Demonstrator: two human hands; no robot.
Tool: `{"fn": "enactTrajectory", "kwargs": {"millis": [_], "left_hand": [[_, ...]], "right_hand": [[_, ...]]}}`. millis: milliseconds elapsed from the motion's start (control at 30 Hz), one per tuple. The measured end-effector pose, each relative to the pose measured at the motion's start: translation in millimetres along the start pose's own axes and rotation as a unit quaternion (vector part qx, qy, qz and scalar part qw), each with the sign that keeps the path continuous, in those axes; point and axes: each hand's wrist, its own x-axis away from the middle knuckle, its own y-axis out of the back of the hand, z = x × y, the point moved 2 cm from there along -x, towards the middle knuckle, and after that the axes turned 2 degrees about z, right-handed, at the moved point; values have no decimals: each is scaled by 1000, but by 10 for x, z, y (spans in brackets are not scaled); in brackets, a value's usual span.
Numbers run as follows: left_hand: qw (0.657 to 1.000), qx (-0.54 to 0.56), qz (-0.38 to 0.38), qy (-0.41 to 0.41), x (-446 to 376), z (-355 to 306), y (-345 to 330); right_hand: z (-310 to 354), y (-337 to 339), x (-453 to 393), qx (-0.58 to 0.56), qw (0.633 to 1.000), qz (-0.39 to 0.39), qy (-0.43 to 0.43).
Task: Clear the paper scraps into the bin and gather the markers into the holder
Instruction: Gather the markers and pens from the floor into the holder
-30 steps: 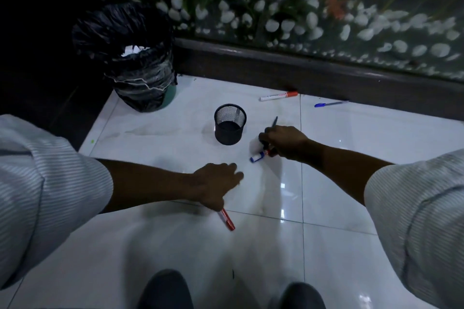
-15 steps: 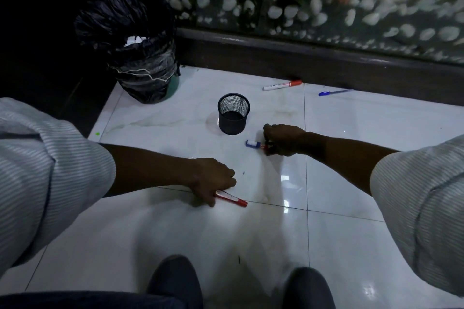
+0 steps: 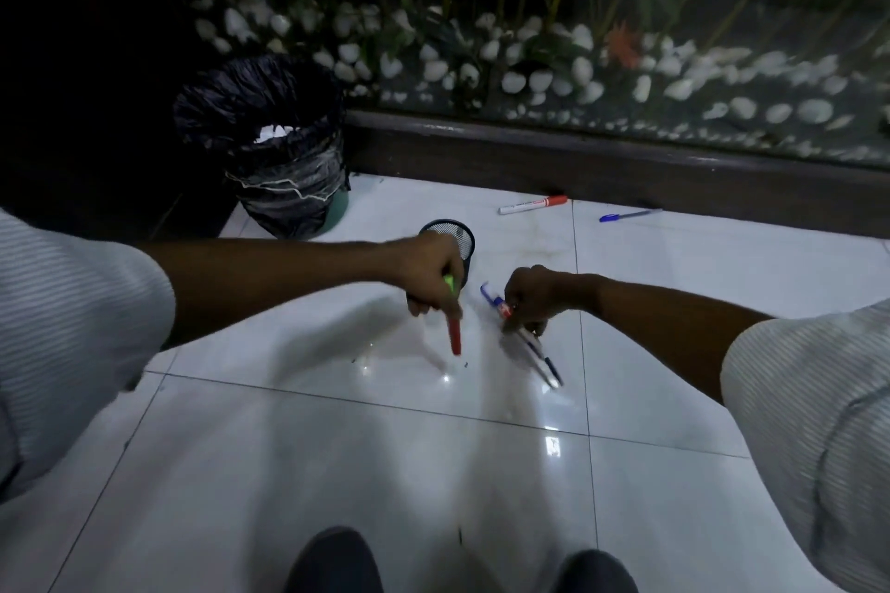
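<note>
White floor tiles (image 3: 337,472), dark shoes (image 3: 332,561) — pebbled planter bed (image 3: 530,77)

Two hands (image 3: 436,277) (image 3: 539,296), one mesh holder (image 3: 463,240), one lined bin (image 3: 284,159), and about five markers and pens in view.

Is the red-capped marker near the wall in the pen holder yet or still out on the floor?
Still out. The marker lies flat on the tile by the wall, apart from the holder.

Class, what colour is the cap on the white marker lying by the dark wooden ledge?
Red: the white marker shows it in the head view.
</note>
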Motion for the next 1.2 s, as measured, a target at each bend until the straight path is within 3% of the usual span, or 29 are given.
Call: {"fn": "enactTrajectory", "kwargs": {"millis": [133,300,367,467,600,833,967,1200], "left_hand": [[983,79,-166,-11,100,-115,483],[934,165,-316,33,162,-76,766],[927,178,-323,72,137,-12,757],[945,169,-249,129,96,103,627],[956,172,-199,134,55,204,496],[951,128,-239,149,36,225,490],[949,66,-269,148,-12,179,506],[922,-51,-368,112,-271,70,635]], "right_hand": [[92,367,179,-302,953,6,9],[229,697,356,-447,891,-32,70],[269,815,373,-499,855,-91,105],[319,935,350,-537,806,-213,126],[381,866,231,-466,820,-307,128],[577,683,105,-259,916,-270,145],[632,669,136,-247,917,-272,155],[379,760,115,-242,907,-329,101]]}}
